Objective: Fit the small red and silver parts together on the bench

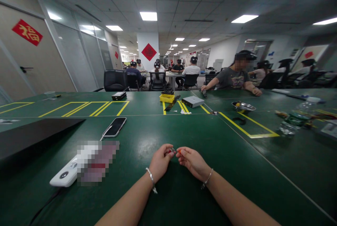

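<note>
Above the green tabletop [147, 134], my left hand [160, 162] pinches a small red and silvery piece [171, 150], too small to name. Facing it a short way to the right, my right hand [194, 163] grips a small orange piece [179, 151] between thumb and fingers. The two pieces are close together, and I cannot tell whether they touch. My fingers cover part of both. A bracelet circles each wrist.
Left of my hands lie a phone [116, 127] and a white device [65, 172]. Farther back stand a yellow tray [167, 98], a grey box [193, 101], a metal bowl [243, 106] and a plastic bottle [295, 120]. A person [234, 75] sits across the table.
</note>
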Demonstrator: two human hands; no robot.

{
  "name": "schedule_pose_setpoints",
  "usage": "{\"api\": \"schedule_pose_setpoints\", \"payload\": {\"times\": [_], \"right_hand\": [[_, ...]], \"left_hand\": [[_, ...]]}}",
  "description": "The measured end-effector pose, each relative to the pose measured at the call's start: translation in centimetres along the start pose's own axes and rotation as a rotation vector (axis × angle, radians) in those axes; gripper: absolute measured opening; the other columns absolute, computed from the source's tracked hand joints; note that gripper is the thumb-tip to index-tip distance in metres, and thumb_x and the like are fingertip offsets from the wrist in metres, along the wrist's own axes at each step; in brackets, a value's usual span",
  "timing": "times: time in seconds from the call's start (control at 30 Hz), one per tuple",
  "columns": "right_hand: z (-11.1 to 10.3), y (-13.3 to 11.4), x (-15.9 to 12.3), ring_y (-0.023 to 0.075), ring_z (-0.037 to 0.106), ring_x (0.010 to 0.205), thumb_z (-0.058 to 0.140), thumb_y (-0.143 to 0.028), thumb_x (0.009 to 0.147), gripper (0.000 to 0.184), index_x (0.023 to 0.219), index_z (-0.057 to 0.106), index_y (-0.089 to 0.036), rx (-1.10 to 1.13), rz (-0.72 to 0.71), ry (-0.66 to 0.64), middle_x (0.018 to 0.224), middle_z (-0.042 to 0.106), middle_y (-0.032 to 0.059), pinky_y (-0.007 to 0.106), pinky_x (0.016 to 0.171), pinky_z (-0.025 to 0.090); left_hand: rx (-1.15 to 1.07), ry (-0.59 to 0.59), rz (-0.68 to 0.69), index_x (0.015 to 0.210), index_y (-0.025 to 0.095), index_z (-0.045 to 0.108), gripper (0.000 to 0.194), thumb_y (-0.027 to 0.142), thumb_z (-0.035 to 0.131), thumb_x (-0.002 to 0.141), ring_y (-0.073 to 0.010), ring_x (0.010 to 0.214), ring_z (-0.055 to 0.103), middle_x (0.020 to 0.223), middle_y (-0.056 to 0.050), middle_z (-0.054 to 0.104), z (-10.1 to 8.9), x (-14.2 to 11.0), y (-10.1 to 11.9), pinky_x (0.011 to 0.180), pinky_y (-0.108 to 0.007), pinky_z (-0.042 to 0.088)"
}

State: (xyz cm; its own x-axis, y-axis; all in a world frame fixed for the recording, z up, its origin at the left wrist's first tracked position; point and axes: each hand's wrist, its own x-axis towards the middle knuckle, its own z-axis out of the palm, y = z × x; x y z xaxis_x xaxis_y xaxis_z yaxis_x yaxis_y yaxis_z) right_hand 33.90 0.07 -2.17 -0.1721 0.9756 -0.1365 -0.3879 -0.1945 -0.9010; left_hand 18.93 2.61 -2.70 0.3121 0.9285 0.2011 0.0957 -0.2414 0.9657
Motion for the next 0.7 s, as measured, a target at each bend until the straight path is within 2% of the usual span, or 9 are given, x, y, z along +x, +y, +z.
{"api": "schedule_pose_setpoints", "payload": {"times": [0.13,0.37,0.53,0.7], "right_hand": [[0.0,0.1,-0.1,0.0073,0.051,0.061,0.055,-0.029,0.069,0.021,0.082,0.057,-0.012,-0.017,-0.006,-0.033,0.073,0.057,0.0037,0.023,0.060,0.039],[0.1,0.1,-0.2,0.0065,0.050,0.061,0.065,-0.016,0.056,0.021,0.075,0.055,-0.014,-0.016,-0.031,0.026,0.073,0.057,0.0007,0.022,0.061,0.039],[0.3,-0.1,-0.3,0.0067,0.050,0.060,0.064,-0.023,0.061,0.022,0.078,0.056,-0.013,-0.012,-0.010,0.013,0.070,0.057,0.0015,0.022,0.061,0.039],[0.4,-0.3,-0.4,0.0072,0.050,0.058,0.059,-0.034,0.065,0.023,0.074,0.055,-0.013,0.009,-0.012,0.014,0.064,0.055,0.0012,0.022,0.057,0.039]], "left_hand": [[0.000,-0.013,-0.001,0.086,0.019,0.052,0.015,0.022,0.043,0.074,-0.0128,0.070,0.057,0.078,-0.001,0.060,-0.1,-0.1,-0.1,0.067,-0.026,0.043],[-0.001,0.004,-0.029,0.076,0.017,0.051,0.008,0.024,0.047,0.072,-0.0147,0.075,0.058,0.082,-0.004,0.063,-0.2,-0.4,0.9,0.068,-0.027,0.043],[0.036,0.007,0.000,0.075,0.017,0.051,0.006,0.020,0.051,0.069,-0.0148,0.079,0.058,0.085,-0.004,0.063,0.0,-0.5,0.7,0.069,-0.026,0.043],[0.169,0.048,0.024,0.080,0.018,0.053,0.017,0.015,0.055,0.064,-0.0131,0.070,0.057,0.078,-0.001,0.062,0.1,-0.5,0.5,0.064,-0.024,0.042]]}}
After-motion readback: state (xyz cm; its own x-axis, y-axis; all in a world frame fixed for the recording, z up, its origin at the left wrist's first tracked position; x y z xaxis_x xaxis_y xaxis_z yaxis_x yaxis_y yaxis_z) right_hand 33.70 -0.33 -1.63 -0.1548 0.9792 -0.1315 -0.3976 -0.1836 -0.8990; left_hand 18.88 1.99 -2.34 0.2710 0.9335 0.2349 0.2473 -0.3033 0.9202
